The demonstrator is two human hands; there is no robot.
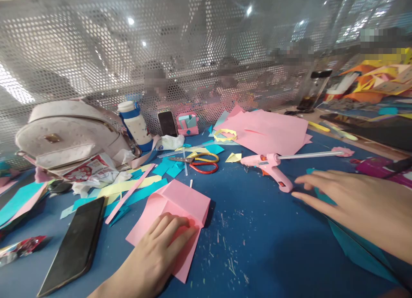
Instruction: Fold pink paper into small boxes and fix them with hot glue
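Observation:
My left hand [161, 246] holds a folded piece of pink paper [185, 199] against the blue table, thumb and fingers together at its fold; the fingertips are partly hidden. Part of the paper stands raised like a box flap. My right hand [350, 203] is open, its fingers reaching just short of the handle of a pink hot glue gun [272, 167]. The gun lies on its side with a long glue stick [309, 155] out of its back. Under the right hand are teal paper pieces [357, 248]. Scissors [201, 163] with red and yellow handles lie beyond the pink paper.
A black phone [75, 246] lies at the left, near paper strips [131, 186]. Behind stand a pale backpack [71, 130] and a bottle [135, 126]. Pink sheets [267, 128] lie at the back, before a perforated metal screen [193, 45]. A purple glue gun [383, 167] is far right.

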